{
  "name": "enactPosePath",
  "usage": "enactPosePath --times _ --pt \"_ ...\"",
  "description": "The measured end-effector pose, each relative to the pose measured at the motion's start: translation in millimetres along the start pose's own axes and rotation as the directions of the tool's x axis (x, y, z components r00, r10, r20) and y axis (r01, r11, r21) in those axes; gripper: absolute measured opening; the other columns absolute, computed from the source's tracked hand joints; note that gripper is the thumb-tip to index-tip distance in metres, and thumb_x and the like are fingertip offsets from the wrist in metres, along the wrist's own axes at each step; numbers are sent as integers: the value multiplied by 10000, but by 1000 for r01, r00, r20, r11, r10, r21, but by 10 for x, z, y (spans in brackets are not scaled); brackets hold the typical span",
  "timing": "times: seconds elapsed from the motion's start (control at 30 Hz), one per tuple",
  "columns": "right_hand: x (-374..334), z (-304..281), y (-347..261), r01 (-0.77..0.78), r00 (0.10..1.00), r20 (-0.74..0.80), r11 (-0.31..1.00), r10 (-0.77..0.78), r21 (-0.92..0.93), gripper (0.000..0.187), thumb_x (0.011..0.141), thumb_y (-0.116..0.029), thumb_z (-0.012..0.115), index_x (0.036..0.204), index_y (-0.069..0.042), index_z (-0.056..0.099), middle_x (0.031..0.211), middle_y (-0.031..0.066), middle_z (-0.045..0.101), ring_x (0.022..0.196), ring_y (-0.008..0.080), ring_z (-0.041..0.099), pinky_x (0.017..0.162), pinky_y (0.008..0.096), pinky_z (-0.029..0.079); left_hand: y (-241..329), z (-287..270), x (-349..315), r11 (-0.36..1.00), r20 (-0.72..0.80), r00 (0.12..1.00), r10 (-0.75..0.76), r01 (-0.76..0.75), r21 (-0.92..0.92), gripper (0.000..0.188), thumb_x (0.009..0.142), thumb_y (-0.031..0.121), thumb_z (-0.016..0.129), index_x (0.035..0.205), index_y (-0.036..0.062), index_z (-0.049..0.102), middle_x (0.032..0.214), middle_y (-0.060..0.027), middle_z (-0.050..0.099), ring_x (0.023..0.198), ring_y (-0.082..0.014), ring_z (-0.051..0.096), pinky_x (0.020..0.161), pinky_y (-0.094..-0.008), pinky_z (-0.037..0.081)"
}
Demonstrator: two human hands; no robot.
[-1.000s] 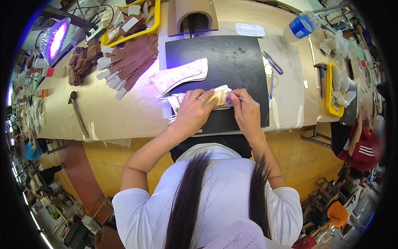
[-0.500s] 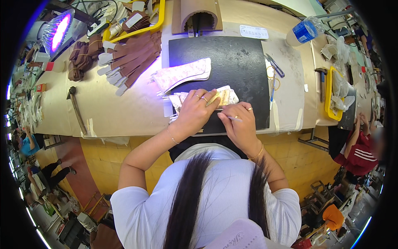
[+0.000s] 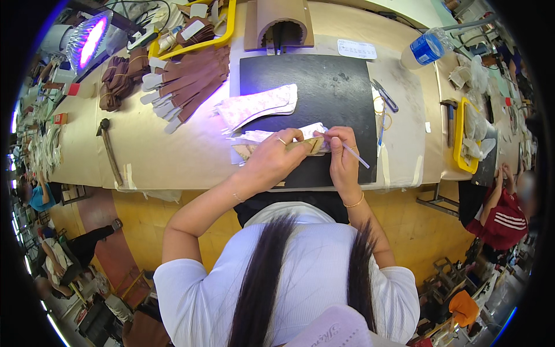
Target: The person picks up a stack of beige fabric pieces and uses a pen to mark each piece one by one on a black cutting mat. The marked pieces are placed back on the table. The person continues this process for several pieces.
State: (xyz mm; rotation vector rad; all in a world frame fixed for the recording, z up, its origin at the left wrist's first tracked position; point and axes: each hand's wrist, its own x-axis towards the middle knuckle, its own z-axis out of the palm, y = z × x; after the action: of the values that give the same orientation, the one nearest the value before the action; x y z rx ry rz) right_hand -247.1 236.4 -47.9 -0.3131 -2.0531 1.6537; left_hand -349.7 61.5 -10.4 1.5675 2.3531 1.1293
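Observation:
My left hand [image 3: 273, 159] is closed on a yellowish patterned strip [image 3: 313, 145], which it holds tilted over the near part of a black mat [image 3: 332, 78]. A thin, pale pen-like stick [image 3: 359, 158] is pinched in my right hand [image 3: 344, 156]. One end of the stick reaches the strip's right end, and the other points down to the right. Just beyond my fingers lies a stack of whitish pieces [image 3: 312, 128], partly hidden by the hands. Farther off, a second stack of curved, pinkish-white pieces [image 3: 257, 106] overlaps the mat's left edge.
Brown strips [image 3: 193, 84] are fanned out at the left, beside a hammer [image 3: 109, 151] and a bright lamp [image 3: 87, 41]. A cutter [image 3: 385, 96] lies right of the mat, with a bottle [image 3: 424, 51] beyond. A brown arched block [image 3: 283, 23] stands behind the mat.
The yellowish strip has gone from lying flat on the whitish stack to being tilted up in my left hand. My right hand has turned, and the stick now points down to the right.

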Motion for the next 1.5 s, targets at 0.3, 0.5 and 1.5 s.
enactPosePath --times 0.3,0.5,1.5 --pt "-50 -12 16 81 996 41 991 -78 -103 207 1084 -172 495 1074 -3 615 1046 119 613 959 222 640 864 317 499 -317 -1076 126 950 -82 972 -220 233 209 277 856 132 767 1106 56 673 1111 -115 611 935 -325 641 830 -409 532" --pt "-66 -12 -6 46 999 -28 999 -46 20 196 1076 -163 515 1082 -9 636 1053 119 628 928 197 602 845 317 493 -813 -604 363 974 42 974 -224 223 25 293 837 176 809 1096 70 722 1122 -75 671 1021 -275 658 900 -370 522" --pt "-67 -107 -75 -4 998 -60 978 -8 -206 166 1042 -164 569 1026 -23 654 988 114 692 926 253 618 845 364 473 -222 98 183 998 22 1000 -22 21 51 191 808 189 805 959 73 791 1060 -79 709 961 -262 651 859 -382 525"
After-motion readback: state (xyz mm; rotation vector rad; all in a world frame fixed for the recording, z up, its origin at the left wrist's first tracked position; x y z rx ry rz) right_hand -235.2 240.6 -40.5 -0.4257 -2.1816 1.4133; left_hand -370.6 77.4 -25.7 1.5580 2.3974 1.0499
